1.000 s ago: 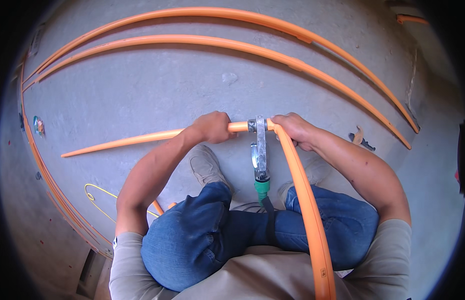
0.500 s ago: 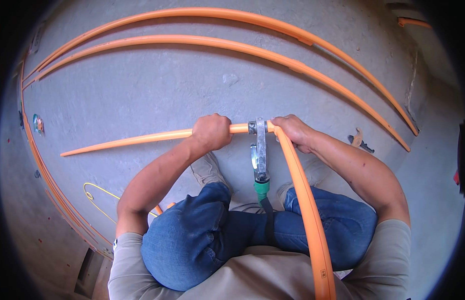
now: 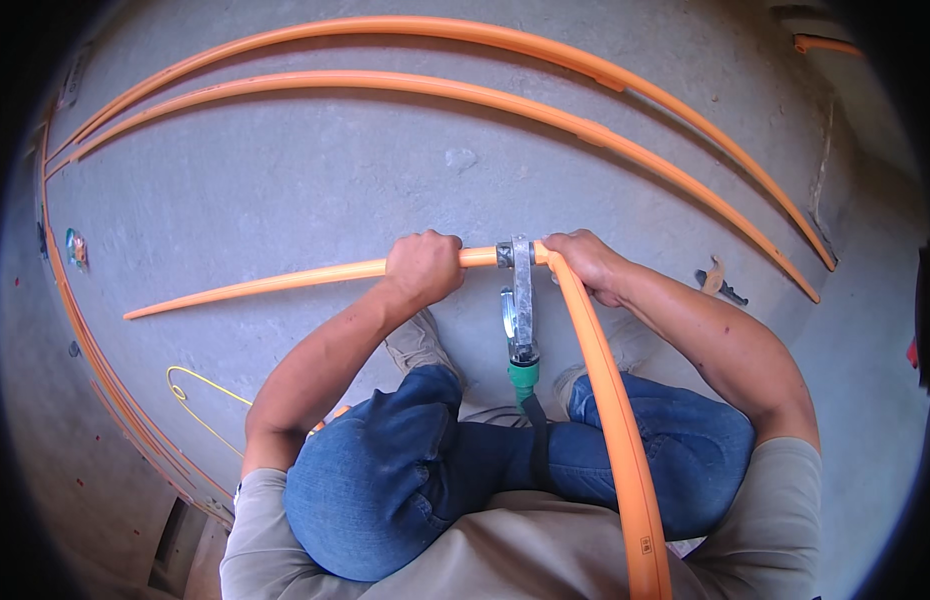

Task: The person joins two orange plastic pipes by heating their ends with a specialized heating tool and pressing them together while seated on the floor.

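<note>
My left hand (image 3: 425, 265) is wrapped round a thin orange pipe (image 3: 255, 286), which runs out to the left. Its right end meets a dark socket on the heating plate of a pipe welder (image 3: 523, 300), with a green handle (image 3: 524, 374) pointing back between my knees. On the plate's other side, my right hand (image 3: 588, 265) is closed round an orange elbow fitting (image 3: 542, 254). A second orange pipe (image 3: 615, 420) slopes from the elbow over my right leg toward my body. The fingertips of both hands are partly hidden.
Two long orange pipes (image 3: 385, 25) (image 3: 355, 80) lie across the grey floor ahead. Beyond my right hand lies a small tool with a tan part and black handles (image 3: 720, 280). At left are a yellow cord (image 3: 185, 395), more orange pipes (image 3: 85, 340) and a small item (image 3: 76, 247).
My left forearm and elbow have shifted slightly to the right. The far left tip of the held pipe has moved a little right and nearer. My right hand looks unchanged.
</note>
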`<action>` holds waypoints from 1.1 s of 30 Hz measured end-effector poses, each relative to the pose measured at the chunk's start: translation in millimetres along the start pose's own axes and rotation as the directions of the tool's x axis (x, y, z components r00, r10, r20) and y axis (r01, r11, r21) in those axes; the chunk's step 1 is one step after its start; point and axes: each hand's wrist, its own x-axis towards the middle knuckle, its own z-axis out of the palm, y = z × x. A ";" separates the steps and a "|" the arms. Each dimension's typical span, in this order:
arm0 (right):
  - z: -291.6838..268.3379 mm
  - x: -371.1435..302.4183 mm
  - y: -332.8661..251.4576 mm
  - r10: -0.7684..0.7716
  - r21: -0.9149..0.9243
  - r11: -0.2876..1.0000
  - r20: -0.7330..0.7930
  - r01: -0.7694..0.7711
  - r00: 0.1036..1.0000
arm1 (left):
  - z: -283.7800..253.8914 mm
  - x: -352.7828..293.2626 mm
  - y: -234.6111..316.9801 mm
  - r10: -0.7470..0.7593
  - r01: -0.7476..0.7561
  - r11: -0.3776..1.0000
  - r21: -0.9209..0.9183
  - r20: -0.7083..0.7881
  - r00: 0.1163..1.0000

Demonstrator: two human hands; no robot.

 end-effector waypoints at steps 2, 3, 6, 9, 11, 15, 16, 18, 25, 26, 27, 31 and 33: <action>-3.3 2.4 3.4 -0.004 -0.010 1.000 0.003 0.004 1.000 | 0.6 0.1 -0.9 -0.002 0.002 1.000 -0.012 0.007 1.000; -6.4 3.2 6.2 -0.044 -0.039 0.998 0.003 0.044 0.999 | 0.5 0.4 -1.9 -0.003 0.004 1.000 -0.017 0.014 1.000; -21.1 5.0 13.3 -0.216 -0.125 0.968 0.020 0.217 0.976 | -2.3 1.6 -6.1 0.032 -0.032 0.999 -0.020 0.015 0.999; -33.0 -0.2 18.8 -0.677 -0.478 0.619 0.077 0.623 0.732 | -10.4 6.9 -13.1 0.113 -0.101 0.988 -0.121 0.099 0.989; -33.8 -7.2 20.6 -0.876 -0.692 0.166 0.223 0.702 0.427 | -16.7 15.0 -17.0 0.188 -0.130 0.968 -0.214 0.276 0.942; -26.1 -19.8 17.4 -0.796 -0.831 -0.018 0.349 0.556 0.495 | -20.8 27.4 -16.9 0.211 -0.083 0.948 -0.307 0.414 0.886; -23.9 -20.9 15.5 -0.752 -0.877 -0.009 0.322 0.481 0.575 | -19.9 28.2 -15.7 0.207 -0.067 0.944 -0.324 0.422 0.883; -21.5 -20.6 11.5 -0.734 -0.884 -0.030 0.336 0.466 0.590 | -17.0 26.8 -13.1 0.204 -0.050 0.939 -0.341 0.431 0.879; -22.2 -11.7 9.6 -0.725 -0.891 -0.046 0.341 0.452 0.599 | -10.5 17.8 -5.5 0.067 -0.013 0.981 -0.195 0.276 0.959; -22.3 -10.8 10.1 -0.713 -0.893 -0.046 0.343 0.448 0.611 | -10.4 17.2 -4.6 0.050 -0.006 0.985 -0.171 0.257 0.965; -22.3 -10.1 10.1 -0.714 -0.893 -0.046 0.343 0.448 0.611 | -10.7 16.6 -4.0 0.051 -0.006 0.986 -0.168 0.265 0.963; -22.3 -9.2 8.8 -0.709 -0.889 -0.045 0.350 0.455 0.613 | -11.7 14.7 -3.2 0.046 -0.013 0.991 -0.135 0.248 0.968; -22.5 -10.3 7.4 -0.709 -0.883 -0.049 0.360 0.466 0.607 | -12.4 14.3 -2.9 0.050 -0.020 0.992 -0.128 0.242 0.969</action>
